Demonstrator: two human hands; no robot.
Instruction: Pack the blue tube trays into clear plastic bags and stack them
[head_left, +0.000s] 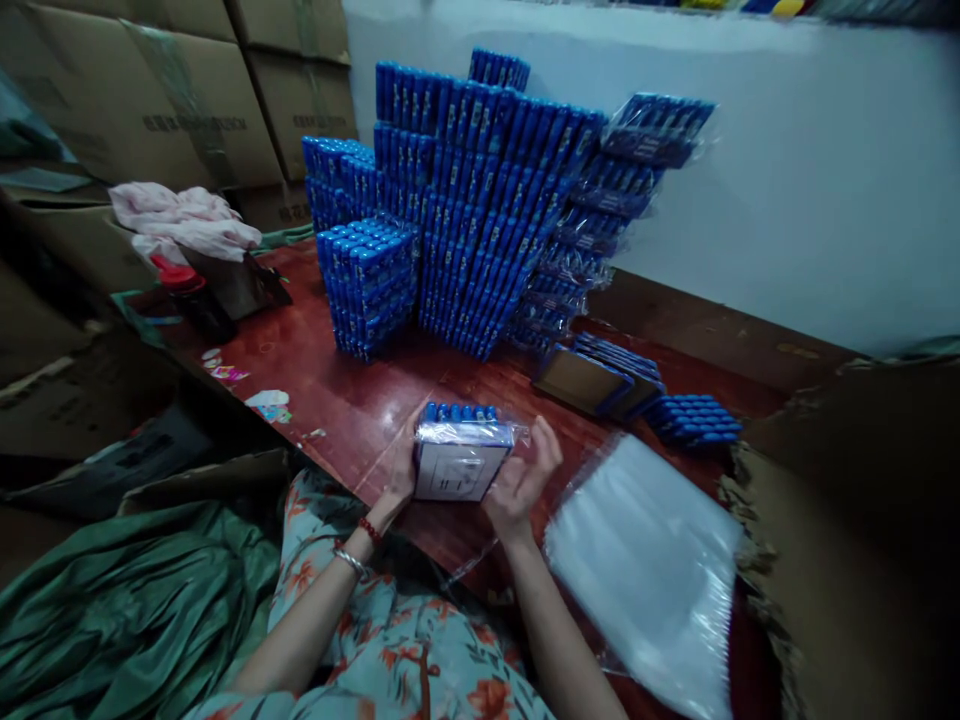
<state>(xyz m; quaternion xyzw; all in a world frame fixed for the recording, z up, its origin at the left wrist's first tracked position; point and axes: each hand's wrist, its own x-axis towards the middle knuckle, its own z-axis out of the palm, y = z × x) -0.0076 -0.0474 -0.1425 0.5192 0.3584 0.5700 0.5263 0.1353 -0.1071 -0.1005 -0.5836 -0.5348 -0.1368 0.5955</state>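
Observation:
A small bundle of blue boxes in a clear plastic bag (459,452) stands on the near edge of the red-brown table (330,390), its white face turned toward me. My left hand (401,472) grips the bundle's left side. On the bundle's right side is my right hand (523,478), fingers curled up against the bag's loose plastic. A stack of clear plastic bags (649,570) lies just right of my right hand.
A tall pile of blue boxes (480,200) fills the back of the table, with wrapped bundles (607,200) leaning on its right. Flat packs (600,375) and loose boxes (694,418) lie nearer. Cardboard cartons (187,90) stand left, a torn carton (862,520) right, pink cloth (180,215) at the left.

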